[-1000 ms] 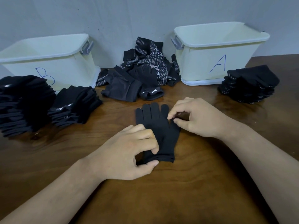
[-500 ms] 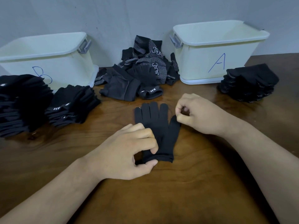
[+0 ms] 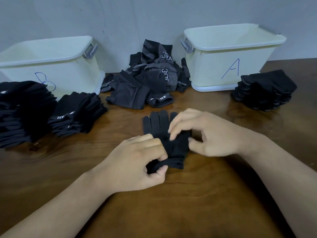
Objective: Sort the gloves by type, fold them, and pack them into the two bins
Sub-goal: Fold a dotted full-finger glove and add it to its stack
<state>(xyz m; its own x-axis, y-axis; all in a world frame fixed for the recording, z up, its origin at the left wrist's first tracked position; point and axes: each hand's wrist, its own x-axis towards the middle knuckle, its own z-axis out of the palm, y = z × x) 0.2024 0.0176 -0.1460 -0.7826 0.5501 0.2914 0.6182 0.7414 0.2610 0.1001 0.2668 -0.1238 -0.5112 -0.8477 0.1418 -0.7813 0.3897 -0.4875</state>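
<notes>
A black glove [image 3: 158, 123] lies flat on the brown table [image 3: 188, 194], fingers pointing away from me. My left hand [image 3: 137, 164] pinches its cuff at the near end between thumb and fingers. My right hand [image 3: 205, 133] is over the glove's right side, with its fingertips on the fabric and its thumb beside the edge. An unsorted heap of black gloves [image 3: 151, 78], some white-dotted, sits between bin B [image 3: 51, 66] at the back left and bin A [image 3: 231, 55] at the back right.
Two stacks of folded plain black gloves stand at the left, a tall one [image 3: 22, 110] and a lower one [image 3: 77, 112]. A stack of folded dotted gloves [image 3: 264, 93] sits to the right of bin A. A grey wall rises behind the bins.
My right hand has moved left from beside the glove's thumb onto the glove's right side. My left hand keeps its pinch on the cuff, which now looks bunched.
</notes>
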